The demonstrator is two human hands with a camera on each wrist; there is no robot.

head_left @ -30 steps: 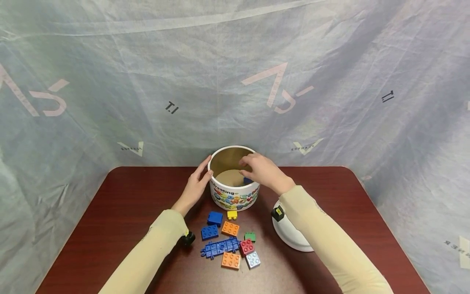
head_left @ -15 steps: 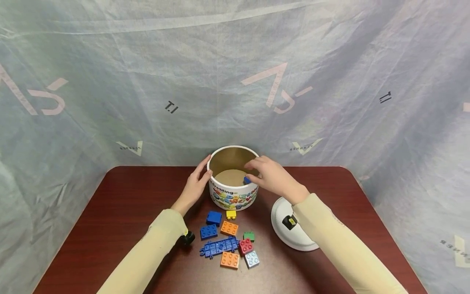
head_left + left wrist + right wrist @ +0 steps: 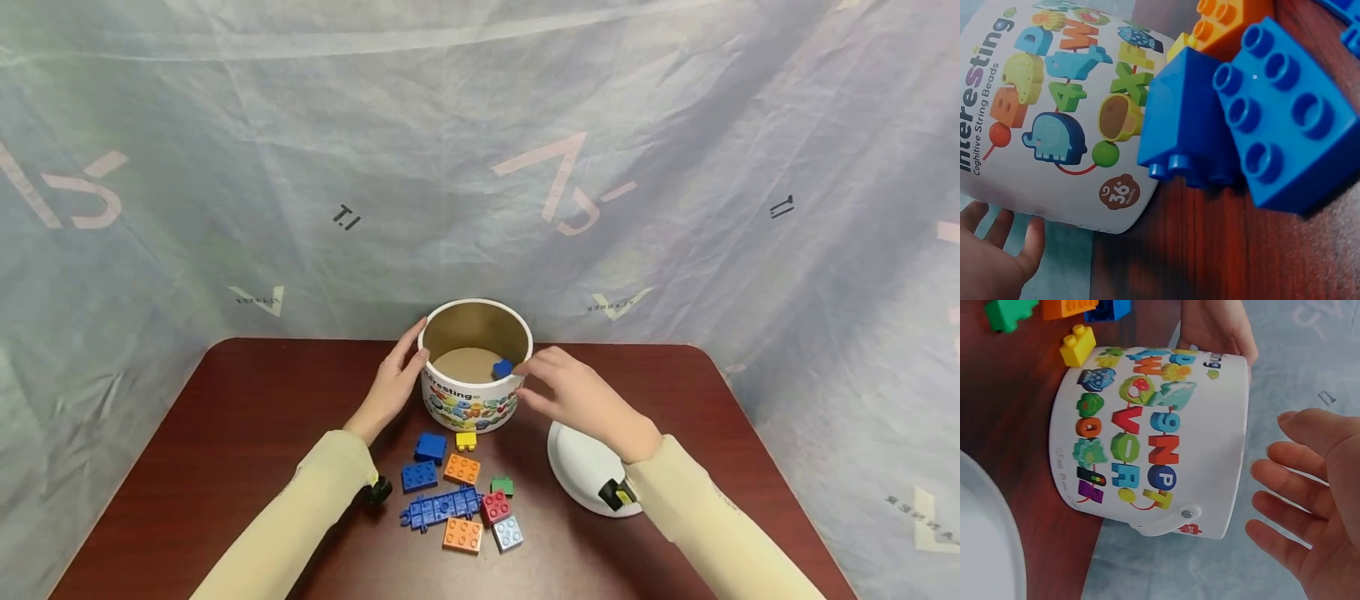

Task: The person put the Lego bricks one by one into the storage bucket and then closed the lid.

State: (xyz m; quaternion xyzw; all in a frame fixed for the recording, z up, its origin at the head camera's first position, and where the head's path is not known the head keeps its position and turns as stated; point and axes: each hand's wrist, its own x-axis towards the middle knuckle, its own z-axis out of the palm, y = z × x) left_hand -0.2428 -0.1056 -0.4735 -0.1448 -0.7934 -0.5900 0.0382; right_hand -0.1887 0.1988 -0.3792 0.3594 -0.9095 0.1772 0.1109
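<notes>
A white round bucket [image 3: 471, 408] printed with colourful letters and animals stands upright near the table's back edge. Against its left side rests my left hand [image 3: 387, 387], thumb and fingers extended at the rim; the fingers [image 3: 1034, 240] also show in the left wrist view. Inside the bucket, at the right of its floor, lies a blue block [image 3: 502, 367]. My right hand [image 3: 581, 400] is just outside the right rim, holding nothing, and the right wrist view shows its fingers [image 3: 1291, 481] spread and apart from the bucket.
In front of the bucket lie blue bricks [image 3: 431, 447], a yellow brick [image 3: 466, 441], orange bricks [image 3: 462, 536], a long blue piece [image 3: 442, 508], and green [image 3: 502, 486], red [image 3: 495, 506] and pale [image 3: 507, 533] bricks. A white lid [image 3: 581, 467] lies right, partly under the right forearm.
My right hand has come out of the bucket and moved right and toward me, letting go of the blue block, which stays inside. The left hand has kept its place on the bucket.
</notes>
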